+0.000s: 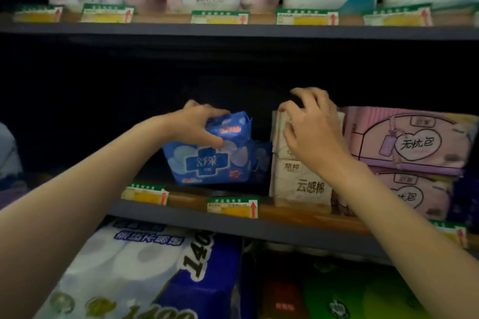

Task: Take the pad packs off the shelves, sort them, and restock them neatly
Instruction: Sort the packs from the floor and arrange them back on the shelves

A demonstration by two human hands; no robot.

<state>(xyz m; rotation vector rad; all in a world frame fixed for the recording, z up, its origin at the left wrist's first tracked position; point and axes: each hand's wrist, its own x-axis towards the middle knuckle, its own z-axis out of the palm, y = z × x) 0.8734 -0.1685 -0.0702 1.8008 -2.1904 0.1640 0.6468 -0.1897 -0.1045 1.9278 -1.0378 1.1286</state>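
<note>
Left hand (199, 122): at 9 o'clock of centre, thumb and fingers pinching top of blue pad pack (207, 160); could topple rightward.
Right hand (311, 132): at 3 o'clock, fingers curled gripping upper beige pad pack (281, 134); could drag the lower one off middle shelf (298, 212).

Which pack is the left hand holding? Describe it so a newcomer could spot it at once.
On the middle shelf, left of the stacked beige packs, the left hand grips a blue pack by its top. It is the only bright blue one there, with a white cross-shaped label.
</note>
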